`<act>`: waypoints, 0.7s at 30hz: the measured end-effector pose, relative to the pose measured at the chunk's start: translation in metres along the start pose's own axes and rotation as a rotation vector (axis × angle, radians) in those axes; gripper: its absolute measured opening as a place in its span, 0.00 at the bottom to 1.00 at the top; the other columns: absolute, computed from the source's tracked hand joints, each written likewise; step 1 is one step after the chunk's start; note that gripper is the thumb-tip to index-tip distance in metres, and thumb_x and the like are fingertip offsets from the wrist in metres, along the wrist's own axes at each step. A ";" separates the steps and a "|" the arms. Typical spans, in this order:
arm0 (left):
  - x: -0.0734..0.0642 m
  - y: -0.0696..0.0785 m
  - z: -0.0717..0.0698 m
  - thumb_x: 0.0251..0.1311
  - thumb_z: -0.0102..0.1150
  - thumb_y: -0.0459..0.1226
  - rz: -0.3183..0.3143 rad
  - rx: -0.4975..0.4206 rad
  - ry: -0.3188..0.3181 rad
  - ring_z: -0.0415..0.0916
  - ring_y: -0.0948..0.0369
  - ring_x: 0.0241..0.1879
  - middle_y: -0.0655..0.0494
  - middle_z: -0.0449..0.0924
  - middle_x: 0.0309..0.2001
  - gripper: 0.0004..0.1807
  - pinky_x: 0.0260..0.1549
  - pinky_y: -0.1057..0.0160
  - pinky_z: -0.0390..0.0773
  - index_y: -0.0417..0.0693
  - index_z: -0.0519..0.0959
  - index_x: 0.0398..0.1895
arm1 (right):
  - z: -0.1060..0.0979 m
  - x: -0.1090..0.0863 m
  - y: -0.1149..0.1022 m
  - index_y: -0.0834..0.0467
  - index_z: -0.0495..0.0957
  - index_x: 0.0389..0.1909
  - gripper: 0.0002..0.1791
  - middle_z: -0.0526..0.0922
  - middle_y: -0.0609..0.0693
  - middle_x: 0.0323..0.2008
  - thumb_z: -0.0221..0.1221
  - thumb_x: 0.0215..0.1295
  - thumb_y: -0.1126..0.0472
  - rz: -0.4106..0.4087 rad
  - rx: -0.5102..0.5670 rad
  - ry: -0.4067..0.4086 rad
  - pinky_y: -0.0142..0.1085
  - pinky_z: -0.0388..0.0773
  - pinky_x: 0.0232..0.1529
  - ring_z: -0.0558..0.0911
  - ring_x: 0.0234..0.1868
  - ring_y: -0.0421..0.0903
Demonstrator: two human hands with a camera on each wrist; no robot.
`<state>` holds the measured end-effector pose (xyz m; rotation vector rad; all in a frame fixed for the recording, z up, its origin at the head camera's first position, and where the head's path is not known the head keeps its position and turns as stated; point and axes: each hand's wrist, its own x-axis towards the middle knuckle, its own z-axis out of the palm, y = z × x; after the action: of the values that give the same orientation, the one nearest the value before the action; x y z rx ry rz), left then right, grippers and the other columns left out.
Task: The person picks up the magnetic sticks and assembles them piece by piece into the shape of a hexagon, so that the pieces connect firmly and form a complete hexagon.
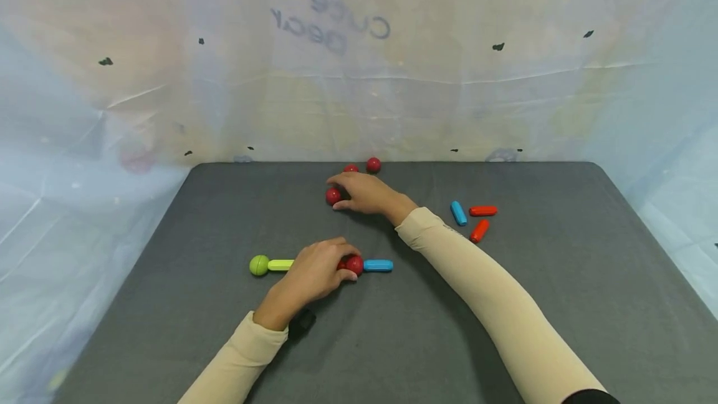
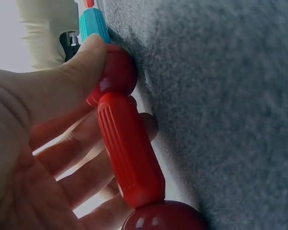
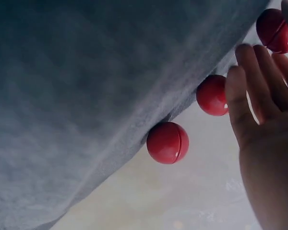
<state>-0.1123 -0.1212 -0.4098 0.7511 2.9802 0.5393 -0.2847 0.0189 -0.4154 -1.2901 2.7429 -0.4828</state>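
A toy chain of balls and rods lies across the table's middle. From left to right in the head view it shows a green ball (image 1: 259,265), a yellow-green rod (image 1: 280,265), a red ball (image 1: 355,265) and a blue rod (image 1: 378,265). My left hand (image 1: 320,267) holds that red ball, thumb on one side and fingers behind. The left wrist view reveals a red rod (image 2: 129,148) joined to it, with another red ball (image 2: 165,218) beyond. Farther back, my right hand (image 1: 367,194) has thumb and fingertips on either side of a loose red ball (image 1: 333,197), fingers fairly straight.
Two more red balls, one (image 1: 373,165) at the far edge and one (image 1: 351,168) partly behind my right hand, sit at the back. Right of my forearm lie a loose blue rod (image 1: 459,213) and two red rods (image 1: 483,211). A plastic sheet (image 1: 426,105) hangs behind the grey table (image 1: 224,217).
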 end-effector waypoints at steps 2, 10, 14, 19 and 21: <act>-0.001 0.000 0.000 0.50 0.72 0.46 0.001 -0.003 -0.004 0.75 0.63 0.35 0.61 0.79 0.40 0.19 0.38 0.58 0.76 0.53 0.83 0.46 | 0.000 0.002 -0.001 0.53 0.67 0.66 0.32 0.73 0.49 0.63 0.60 0.64 0.46 0.001 -0.004 -0.023 0.41 0.68 0.63 0.72 0.63 0.46; -0.001 0.001 -0.002 0.50 0.71 0.46 -0.006 -0.007 -0.018 0.76 0.63 0.35 0.61 0.80 0.40 0.19 0.40 0.56 0.75 0.52 0.83 0.45 | 0.003 0.004 0.002 0.51 0.70 0.64 0.27 0.75 0.48 0.61 0.59 0.66 0.48 0.006 0.025 -0.025 0.41 0.67 0.63 0.73 0.62 0.45; -0.001 0.002 -0.002 0.50 0.71 0.47 -0.006 -0.010 -0.026 0.76 0.63 0.35 0.61 0.80 0.41 0.19 0.40 0.55 0.75 0.52 0.83 0.45 | 0.004 0.002 0.004 0.51 0.71 0.63 0.26 0.74 0.48 0.60 0.59 0.66 0.48 -0.007 0.037 -0.027 0.40 0.68 0.62 0.73 0.61 0.44; 0.000 0.002 -0.002 0.50 0.71 0.47 0.001 -0.017 -0.025 0.75 0.63 0.35 0.61 0.80 0.40 0.19 0.38 0.57 0.76 0.52 0.83 0.45 | 0.005 0.000 0.004 0.51 0.72 0.62 0.26 0.75 0.48 0.56 0.60 0.65 0.47 -0.023 0.046 -0.014 0.39 0.72 0.57 0.76 0.54 0.43; 0.001 0.002 -0.002 0.50 0.71 0.46 0.005 -0.017 -0.022 0.75 0.63 0.35 0.61 0.80 0.40 0.19 0.38 0.57 0.76 0.52 0.83 0.45 | 0.005 -0.001 0.005 0.51 0.73 0.62 0.26 0.74 0.48 0.55 0.60 0.65 0.47 -0.022 0.043 -0.002 0.38 0.73 0.56 0.76 0.53 0.42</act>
<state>-0.1121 -0.1197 -0.4070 0.7581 2.9501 0.5527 -0.2869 0.0209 -0.4221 -1.3116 2.7040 -0.5387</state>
